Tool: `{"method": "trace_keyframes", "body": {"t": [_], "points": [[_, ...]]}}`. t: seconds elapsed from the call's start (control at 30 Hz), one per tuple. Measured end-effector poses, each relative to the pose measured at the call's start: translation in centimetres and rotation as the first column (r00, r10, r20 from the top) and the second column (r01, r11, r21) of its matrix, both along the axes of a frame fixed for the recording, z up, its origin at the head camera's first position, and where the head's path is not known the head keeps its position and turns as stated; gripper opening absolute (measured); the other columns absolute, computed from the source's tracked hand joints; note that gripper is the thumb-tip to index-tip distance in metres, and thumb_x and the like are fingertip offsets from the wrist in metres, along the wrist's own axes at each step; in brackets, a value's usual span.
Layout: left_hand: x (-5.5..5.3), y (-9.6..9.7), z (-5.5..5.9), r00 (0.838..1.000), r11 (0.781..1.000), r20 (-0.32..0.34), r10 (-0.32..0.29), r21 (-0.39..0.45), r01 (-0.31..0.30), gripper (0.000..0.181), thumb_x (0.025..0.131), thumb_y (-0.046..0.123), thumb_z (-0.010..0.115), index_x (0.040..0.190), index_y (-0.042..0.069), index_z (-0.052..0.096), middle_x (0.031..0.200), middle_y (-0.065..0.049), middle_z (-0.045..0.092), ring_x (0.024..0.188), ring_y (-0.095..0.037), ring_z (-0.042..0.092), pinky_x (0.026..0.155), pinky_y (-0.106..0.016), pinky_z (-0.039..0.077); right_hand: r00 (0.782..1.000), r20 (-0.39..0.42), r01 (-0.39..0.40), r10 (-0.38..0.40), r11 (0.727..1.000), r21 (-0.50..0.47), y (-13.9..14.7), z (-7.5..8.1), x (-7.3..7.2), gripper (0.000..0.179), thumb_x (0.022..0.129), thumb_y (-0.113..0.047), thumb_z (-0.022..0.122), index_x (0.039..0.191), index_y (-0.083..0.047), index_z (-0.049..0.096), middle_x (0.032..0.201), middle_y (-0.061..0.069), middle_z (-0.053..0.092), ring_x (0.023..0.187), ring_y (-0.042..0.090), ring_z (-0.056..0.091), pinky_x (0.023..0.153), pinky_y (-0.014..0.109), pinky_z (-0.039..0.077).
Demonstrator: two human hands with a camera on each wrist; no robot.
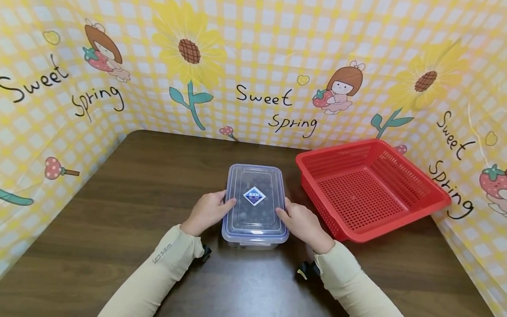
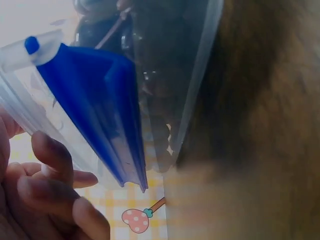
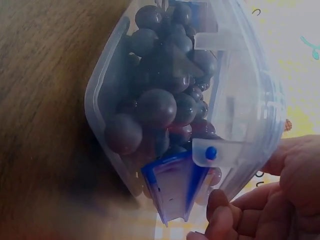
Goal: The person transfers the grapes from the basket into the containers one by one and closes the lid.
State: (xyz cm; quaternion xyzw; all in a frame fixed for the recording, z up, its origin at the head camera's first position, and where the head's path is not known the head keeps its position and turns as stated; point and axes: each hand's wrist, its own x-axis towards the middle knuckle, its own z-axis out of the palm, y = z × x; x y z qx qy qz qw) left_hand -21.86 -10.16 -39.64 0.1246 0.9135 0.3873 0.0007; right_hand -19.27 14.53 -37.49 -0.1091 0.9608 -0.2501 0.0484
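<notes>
A clear plastic food container [image 1: 259, 245] rests on the table in front of me, its see-through lid [image 1: 241, 222] edged in blue and marked with a diamond label. Dark grapes [image 3: 156, 107] show through the wall in the right wrist view. My left hand [image 1: 208, 212] grips the lid's left edge, thumb on top. Opposite it, my right hand [image 1: 304, 220] holds the right edge in the same way. A blue side latch [image 2: 102, 95] stands swung out from the wall near the left fingers; another blue latch [image 3: 175, 180] sticks out near the right fingers.
A red perforated basket [image 1: 352, 200] stands to the right of the container, with nothing inside it. The dark wooden table [image 1: 130, 189] ends at a yellow checked cloth [image 1: 253, 57] that rises behind and at both sides.
</notes>
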Motion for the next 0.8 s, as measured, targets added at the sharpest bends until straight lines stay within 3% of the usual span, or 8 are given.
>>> {"method": "trace_keyframes", "body": {"t": [0.2, 0.4, 0.43, 0.53, 0.63, 0.8], "points": [[-0.1, -0.1, 0.0, 1.000, 0.999, 0.000, -0.016, -0.033, 0.016, 0.026, 0.093, 0.022, 0.059, 0.102, -0.001, 0.067, 0.067, -0.002, 0.064, 0.060, -0.014, 0.053, 0.058, -0.031, 0.044, 1.000, 0.026, -0.005, 0.005, 1.000, -0.010, -0.1, 0.1, 0.0, 0.061, 0.097, -0.026, 0.056, 0.143, 0.008, 0.036, 0.127, 0.021, 0.059, 0.108, 0.030, 0.062, 0.093, 0.046, 0.047], [-0.2, -0.3, 0.3, 0.987, 0.998, 0.148, -0.058, 0.027, 0.054, 0.041, 0.097, 0.023, 0.055, 0.127, -0.006, 0.058, 0.069, -0.002, 0.064, 0.060, -0.013, 0.052, 0.060, -0.028, 0.043, 0.997, 0.075, -0.018, 0.025, 0.995, -0.096, 0.4, -0.1, 0.0, 0.061, 0.098, -0.023, 0.055, 0.142, 0.012, 0.032, 0.132, 0.026, 0.053, 0.117, 0.032, 0.056, 0.097, 0.047, 0.043], [-0.3, -0.4, 0.4, 0.983, 0.997, 0.176, -0.060, 0.048, 0.053, 0.043, 0.098, 0.023, 0.055, 0.129, -0.007, 0.056, 0.068, -0.003, 0.064, 0.059, -0.012, 0.051, 0.059, -0.028, 0.042, 0.995, 0.095, -0.005, 0.018, 0.991, -0.135, 0.5, -0.1, -0.1, 0.061, 0.098, -0.022, 0.056, 0.142, 0.012, 0.032, 0.128, 0.026, 0.057, 0.111, 0.032, 0.060, 0.093, 0.047, 0.046], [-0.4, -0.5, 0.4, 0.977, 0.994, 0.202, -0.061, 0.096, 0.042, 0.046, 0.098, 0.024, 0.056, 0.129, -0.009, 0.053, 0.062, -0.003, 0.058, 0.054, -0.012, 0.049, 0.055, -0.027, 0.041, 0.985, 0.171, 0.062, -0.015, 0.960, -0.271, 0.9, -0.4, -0.7, 0.060, 0.095, -0.018, 0.060, 0.142, 0.010, 0.035, 0.110, 0.024, 0.066, 0.092, 0.029, 0.067, 0.081, 0.044, 0.053], [-0.4, -0.7, 0.4, 0.975, 0.993, 0.216, -0.044, 0.120, 0.018, 0.048, 0.097, 0.024, 0.058, 0.129, -0.011, 0.052, 0.056, -0.004, 0.050, 0.050, -0.013, 0.046, 0.051, -0.027, 0.040, 0.958, 0.281, 0.161, -0.051, 0.909, -0.385, 1.1, -0.6, -1.3, 0.064, 0.093, -0.017, 0.064, 0.145, 0.005, 0.034, 0.099, 0.018, 0.067, 0.076, 0.023, 0.065, 0.069, 0.041, 0.056], [-0.5, -0.8, 0.4, 0.962, 0.991, 0.272, -0.032, 0.131, -0.004, 0.056, 0.096, 0.027, 0.059, 0.135, -0.010, 0.046, 0.064, -0.007, 0.054, 0.055, -0.016, 0.050, 0.053, -0.028, 0.042, 0.909, 0.416, 0.255, -0.025, 0.824, -0.506, 1.7, -1.4, -1.9, 0.073, 0.093, -0.019, 0.062, 0.149, 0.006, 0.022, 0.112, 0.024, 0.063, 0.090, 0.030, 0.066, 0.078, 0.046, 0.054]]}}
